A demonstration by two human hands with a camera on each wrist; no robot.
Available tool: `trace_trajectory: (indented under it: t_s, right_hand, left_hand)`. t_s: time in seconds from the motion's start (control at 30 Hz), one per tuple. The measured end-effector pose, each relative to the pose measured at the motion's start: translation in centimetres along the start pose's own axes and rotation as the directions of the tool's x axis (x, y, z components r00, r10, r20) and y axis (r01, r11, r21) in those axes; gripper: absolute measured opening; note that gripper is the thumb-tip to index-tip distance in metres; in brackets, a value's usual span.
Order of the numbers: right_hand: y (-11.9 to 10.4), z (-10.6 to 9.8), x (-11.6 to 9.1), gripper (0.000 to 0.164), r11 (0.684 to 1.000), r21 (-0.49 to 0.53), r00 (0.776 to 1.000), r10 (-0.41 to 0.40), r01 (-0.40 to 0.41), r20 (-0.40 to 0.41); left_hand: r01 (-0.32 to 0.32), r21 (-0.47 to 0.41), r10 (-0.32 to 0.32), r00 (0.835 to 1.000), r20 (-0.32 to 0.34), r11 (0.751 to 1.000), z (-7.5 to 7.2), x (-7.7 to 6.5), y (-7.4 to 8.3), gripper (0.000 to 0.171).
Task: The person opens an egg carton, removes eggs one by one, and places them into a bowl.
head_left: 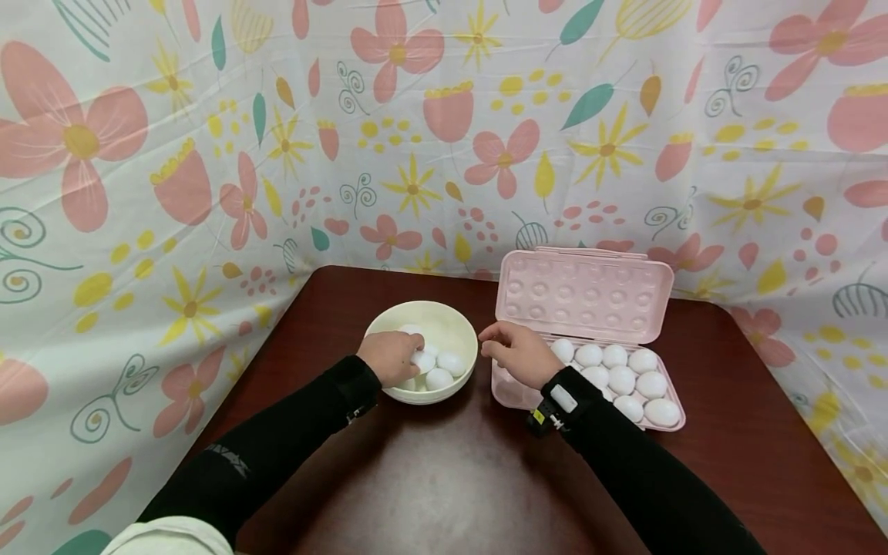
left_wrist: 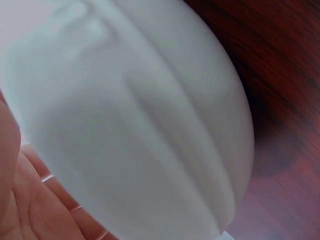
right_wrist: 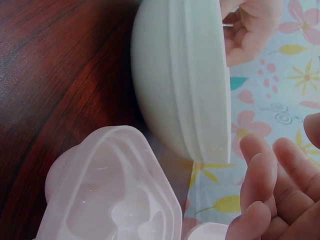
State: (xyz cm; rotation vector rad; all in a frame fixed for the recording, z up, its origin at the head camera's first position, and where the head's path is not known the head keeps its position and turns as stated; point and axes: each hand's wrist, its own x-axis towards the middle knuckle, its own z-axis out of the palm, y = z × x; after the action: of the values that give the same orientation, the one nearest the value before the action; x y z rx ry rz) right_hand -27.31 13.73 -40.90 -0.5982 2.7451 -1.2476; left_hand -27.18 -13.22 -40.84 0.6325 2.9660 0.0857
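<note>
My left hand [head_left: 391, 357] reaches over the near-left rim of a cream bowl [head_left: 380, 321], its thumb and fingers around a white egg [head_left: 424, 361]. Several more eggs [head_left: 451, 363] lie in the bowl. In the left wrist view the bowl's wall [left_wrist: 150, 125] hides the fingertips. My right hand [head_left: 519, 354] hovers between the bowl and a pink egg carton [head_left: 512, 391], fingers loosely bent and holding nothing. Its fingers [right_wrist: 260, 175] show bare in the right wrist view. Several white eggs [head_left: 622, 380] sit in the carton's right part; my right hand and wrist cover some of its cups.
The carton's dimpled lid [head_left: 586, 297] stands raised at the back, its hinge along the far side. Everything rests on a dark reddish-brown wooden table [head_left: 430, 478]. A flower-printed cloth [head_left: 444, 177] hangs behind and along both sides.
</note>
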Motion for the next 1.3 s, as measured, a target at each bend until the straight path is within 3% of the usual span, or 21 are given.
trace_trajectory:
  t_s: [0.3, 0.53, 0.67, 0.83, 1.0, 1.3]
  right_hand:
    - [0.3, -0.5, -0.5, 0.023, 1.0, 0.017, 1.0, -0.01, 0.01, -0.009]
    - [0.4, -1.2, -0.7, 0.024, 0.999, -0.015, 0.999, -0.032, 0.032, -0.03]
    - [1.3, -2.8, -0.9, 0.024, 0.992, -0.123, 0.995, -0.05, 0.04, -0.083]
    - [3.3, -6.4, -2.0, 0.029, 0.972, -0.231, 0.99, 0.015, -0.048, -0.142]
    - [4.6, -8.6, -3.6, 0.034, 0.955, -0.264, 0.986, 0.101, -0.133, -0.132]
    - [6.3, -8.2, -5.1, 0.035, 0.908, -0.367, 0.98, 0.181, -0.2, -0.087]
  left_hand:
    - [-0.017, -0.026, 0.017, 1.0, 0.007, 1.0, 0.9, 0.3, -0.4, 0.019]
    - [-0.015, -0.04, 0.016, 1.0, 0.015, 0.999, 1.0, 0.5, -0.4, 0.019]
    - [-0.01, -0.032, 0.011, 0.999, 0.031, 0.999, 0.9, 0.4, -0.3, 0.021]
    - [-0.004, -0.036, 0.006, 0.999, 0.045, 0.999, 0.5, 0.3, -0.1, 0.028]
    - [-0.055, -0.047, 0.053, 0.998, -0.039, 0.997, -0.5, 0.3, 1.1, 0.032]
    - [-0.185, -0.034, 0.177, 0.97, -0.165, 0.982, -2.0, 1.0, 5.6, 0.033]
